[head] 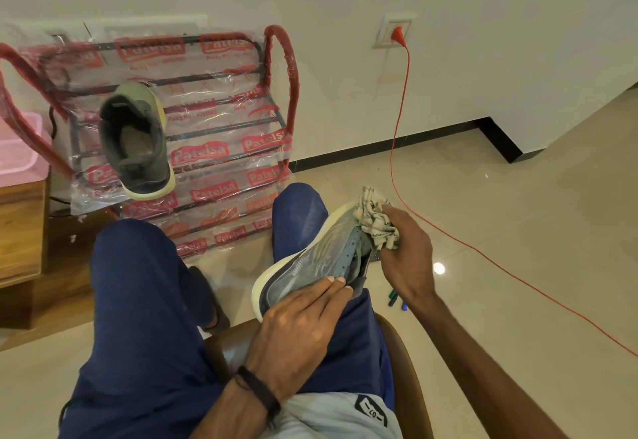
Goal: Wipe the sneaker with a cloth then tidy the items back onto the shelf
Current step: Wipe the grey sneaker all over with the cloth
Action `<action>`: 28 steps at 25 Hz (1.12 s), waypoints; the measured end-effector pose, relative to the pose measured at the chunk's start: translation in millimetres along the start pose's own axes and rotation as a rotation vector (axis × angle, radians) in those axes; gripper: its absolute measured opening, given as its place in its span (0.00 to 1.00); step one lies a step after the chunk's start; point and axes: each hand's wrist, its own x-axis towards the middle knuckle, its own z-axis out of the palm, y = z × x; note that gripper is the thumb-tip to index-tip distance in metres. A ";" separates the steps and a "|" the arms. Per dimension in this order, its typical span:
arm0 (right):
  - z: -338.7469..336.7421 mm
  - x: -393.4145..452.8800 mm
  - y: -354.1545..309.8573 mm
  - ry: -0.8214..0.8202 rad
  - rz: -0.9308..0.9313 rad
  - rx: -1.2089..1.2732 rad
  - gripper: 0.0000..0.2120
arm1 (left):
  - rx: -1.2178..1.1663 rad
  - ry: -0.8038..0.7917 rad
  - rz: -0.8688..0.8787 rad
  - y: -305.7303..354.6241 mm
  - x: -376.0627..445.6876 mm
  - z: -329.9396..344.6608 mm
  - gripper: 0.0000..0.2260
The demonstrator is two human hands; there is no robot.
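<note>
The grey sneaker (310,266) was laid on its side across the right thigh, its pale sole turned toward the shelf and its toe pointing toward the seated person. It was steadied by the left hand (297,321), whose straight fingers were pressed flat against the toe end of the upper. A crumpled checked cloth (378,223) was bunched in the curled fingers of the right hand (407,259) and held against the heel and collar of the sneaker. A second sneaker (136,142), greenish with a cream sole, was set tilted on the red-framed shelf (221,117), which was wrapped in printed plastic and placed against the wall just beyond the knees. An orange cable (400,110) was plugged into a wall socket (393,31) and trailed over the tiled floor to the right. Markers (397,300) were lying on the floor beside the chair (411,362).
</note>
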 end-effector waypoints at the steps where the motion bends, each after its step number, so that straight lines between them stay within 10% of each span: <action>1: 2.4 -4.8 0.3 -0.002 0.012 0.014 0.21 | -0.006 -0.001 -0.015 0.3 2.4 0.6 0.16; 9: -39.8 -48.8 -9.9 -0.232 0.096 0.170 0.17 | -0.033 -0.016 -0.046 -5.2 -9.9 -4.5 0.16; 15: -61.7 -3.7 -12.3 0.065 -0.070 0.017 0.21 | 0.012 -0.055 -0.055 -2.8 -10.6 -9.9 0.21; 20: -30.4 19.0 -24.9 -0.240 -0.428 -0.227 0.25 | 0.100 -0.062 -0.056 -1.3 -0.7 -15.5 0.16; 28: -26.7 10.2 -7.7 -0.345 -0.251 -0.216 0.27 | 0.082 0.004 -0.399 -7.4 -4.3 -21.7 0.21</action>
